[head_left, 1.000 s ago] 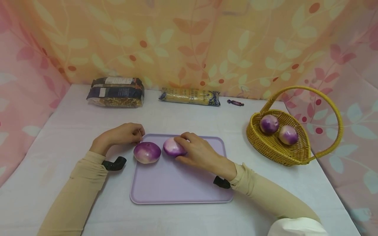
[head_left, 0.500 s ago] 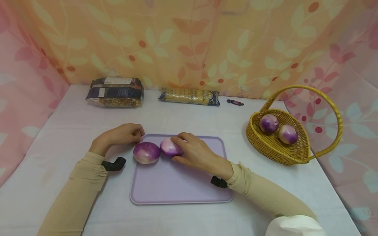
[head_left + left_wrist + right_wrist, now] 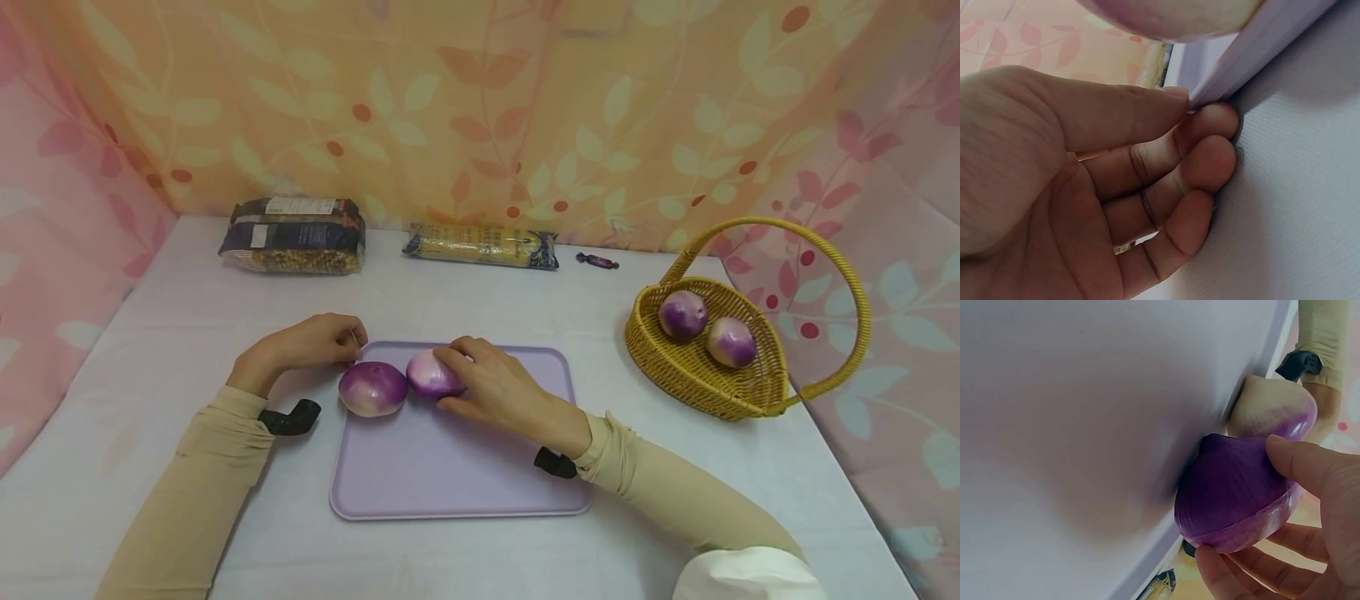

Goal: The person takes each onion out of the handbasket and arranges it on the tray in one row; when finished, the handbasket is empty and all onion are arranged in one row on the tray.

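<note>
On a lilac tray (image 3: 457, 467) sit two purple-and-white turnips. My right hand (image 3: 498, 387) grips the right-hand turnip (image 3: 431, 372) with thumb on one side and fingers on the other. In the right wrist view this turnip (image 3: 1235, 494) rests low against the tray, close beside the second turnip (image 3: 1272, 409). That second turnip (image 3: 372, 389) lies at the tray's far left corner, untouched by either hand. My left hand (image 3: 311, 342) is at the same corner. The left wrist view shows its thumb and forefinger pinching the tray's rim (image 3: 1210, 94), the other fingers curled on the white cloth.
A yellow wicker basket (image 3: 675, 383) with a tall handle stands at right, holding two more turnips (image 3: 683, 314). Along the back lie a dark bag of grainy food (image 3: 294, 236), a long yellow packet (image 3: 480, 245) and a small wrapped sweet (image 3: 597, 261). Patterned curtains surround the table.
My right hand has slid its turnip slightly left, up to the other turnip, then stayed still for the last half second. The left hand and tray keep their place.
</note>
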Tool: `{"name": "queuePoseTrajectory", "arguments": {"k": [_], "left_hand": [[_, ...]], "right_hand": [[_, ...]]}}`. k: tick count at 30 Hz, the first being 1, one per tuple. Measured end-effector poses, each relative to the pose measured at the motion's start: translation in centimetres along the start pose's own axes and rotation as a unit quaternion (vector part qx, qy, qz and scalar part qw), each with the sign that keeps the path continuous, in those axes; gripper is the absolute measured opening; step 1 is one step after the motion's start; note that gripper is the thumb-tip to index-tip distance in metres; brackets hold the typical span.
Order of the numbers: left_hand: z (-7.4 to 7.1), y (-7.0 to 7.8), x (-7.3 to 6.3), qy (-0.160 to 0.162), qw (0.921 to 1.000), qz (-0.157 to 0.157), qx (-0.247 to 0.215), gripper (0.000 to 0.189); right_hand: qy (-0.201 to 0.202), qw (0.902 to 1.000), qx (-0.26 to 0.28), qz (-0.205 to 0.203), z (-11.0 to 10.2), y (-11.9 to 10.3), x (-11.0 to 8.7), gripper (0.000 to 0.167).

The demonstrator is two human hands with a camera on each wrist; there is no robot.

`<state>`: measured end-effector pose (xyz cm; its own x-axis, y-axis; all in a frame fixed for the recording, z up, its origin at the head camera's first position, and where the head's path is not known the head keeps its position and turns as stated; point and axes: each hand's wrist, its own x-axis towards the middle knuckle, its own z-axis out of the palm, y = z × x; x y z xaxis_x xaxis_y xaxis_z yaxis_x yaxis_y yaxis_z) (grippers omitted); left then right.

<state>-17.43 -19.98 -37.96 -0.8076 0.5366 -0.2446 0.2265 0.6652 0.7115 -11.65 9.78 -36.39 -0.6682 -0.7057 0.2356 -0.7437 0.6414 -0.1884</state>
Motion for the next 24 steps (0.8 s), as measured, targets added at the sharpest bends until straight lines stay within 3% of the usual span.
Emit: {"name": "queuePoseTrajectory", "arguments": {"k": [13, 18, 24], "left_hand": [[0.0, 0.0, -0.1, -0.001, 1.0000, 0.002, -0.002, 0.016], [0.0, -0.1, -0.1, 0.000, 1.0000, 0.009, -0.002, 0.017], [0.0, 0.0, -0.1, 0.001, 1.0000, 0.007, -0.002, 0.015]], "right_hand": [[-0.002, 0.9999, -0.011, 0.010, -0.5, 0.1, -0.2, 0.064], [0.005, 0.9990, -0.017, 0.041, -1.7, 1.1, -0.7, 0.064], [0.035, 0.9936, -0.024, 0.104, -4.6, 4.0, -2.2, 0.059]]}}
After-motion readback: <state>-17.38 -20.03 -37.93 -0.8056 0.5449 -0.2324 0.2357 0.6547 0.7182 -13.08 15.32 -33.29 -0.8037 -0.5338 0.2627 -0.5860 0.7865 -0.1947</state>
